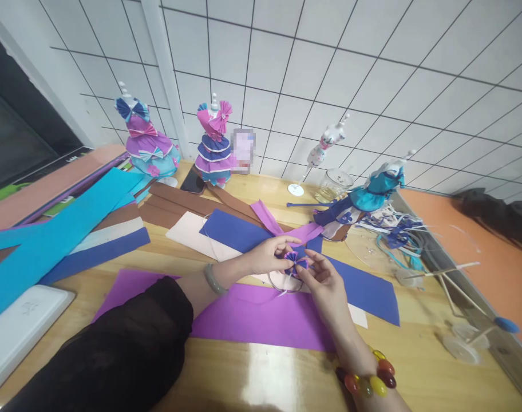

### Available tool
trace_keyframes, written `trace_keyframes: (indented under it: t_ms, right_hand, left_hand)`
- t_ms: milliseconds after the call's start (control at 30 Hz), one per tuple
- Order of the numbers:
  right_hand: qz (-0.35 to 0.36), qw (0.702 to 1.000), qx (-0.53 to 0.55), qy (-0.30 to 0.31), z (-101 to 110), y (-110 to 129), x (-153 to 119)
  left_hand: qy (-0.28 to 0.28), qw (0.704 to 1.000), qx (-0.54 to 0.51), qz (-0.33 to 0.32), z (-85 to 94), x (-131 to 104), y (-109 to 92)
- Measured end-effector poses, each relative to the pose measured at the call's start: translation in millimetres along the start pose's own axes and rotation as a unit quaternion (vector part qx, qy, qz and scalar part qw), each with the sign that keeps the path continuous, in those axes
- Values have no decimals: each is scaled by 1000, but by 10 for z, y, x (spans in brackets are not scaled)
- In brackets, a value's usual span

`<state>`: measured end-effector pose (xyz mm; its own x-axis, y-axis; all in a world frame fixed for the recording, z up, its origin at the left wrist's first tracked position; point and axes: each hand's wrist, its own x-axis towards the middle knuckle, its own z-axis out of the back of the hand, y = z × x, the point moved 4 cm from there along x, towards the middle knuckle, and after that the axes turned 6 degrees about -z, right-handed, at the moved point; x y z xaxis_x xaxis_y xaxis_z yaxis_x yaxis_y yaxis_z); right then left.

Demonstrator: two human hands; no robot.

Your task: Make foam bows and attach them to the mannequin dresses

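A small pleated bow (295, 262) in dark blue with pink edges is held between both hands. My left hand (272, 256) pinches its left side with thumb and fingers. On the right side, the thumb and fingers of my right hand (323, 277) grip the bow. A thin white tail hangs below it. Under the hands lie a purple sheet (261, 317), a dark blue sheet (368, 289) and a pale pink strip (192, 233). A pink-purple folded strip (306, 233) lies just behind the fingers.
Two dressed mini mannequins (151, 146) (214, 143) stand at the back left. A bare-looking one (325, 146), a glass cup (336, 183) and a leaning blue-dressed one (379, 189) are right. Turquoise strips (67, 234) and a white device (29, 320) lie left; ribbon scraps (398, 229) lie right.
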<state>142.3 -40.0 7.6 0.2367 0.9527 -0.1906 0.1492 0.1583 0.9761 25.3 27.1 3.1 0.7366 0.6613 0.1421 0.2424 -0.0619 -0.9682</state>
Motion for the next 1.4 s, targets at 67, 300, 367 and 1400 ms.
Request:
trace_keyframes:
  t_ms: [67,300,367,1400]
  right_hand:
    - [-2,1000,-4,2,3,-3,1]
    - [-6,1000,0,3,14,-5,5]
    - [-9,1000,5,3,16,-9,7]
    - [11,999,37,-8,-51,63,35]
  left_hand:
    - [-1,1000,3,2,-2,-1,-10]
    - [1,1000,4,-4,5,-3,0]
    - [-4,1000,18,-8,14,3,16]
    - [-33,997,-60,26,93,9,56]
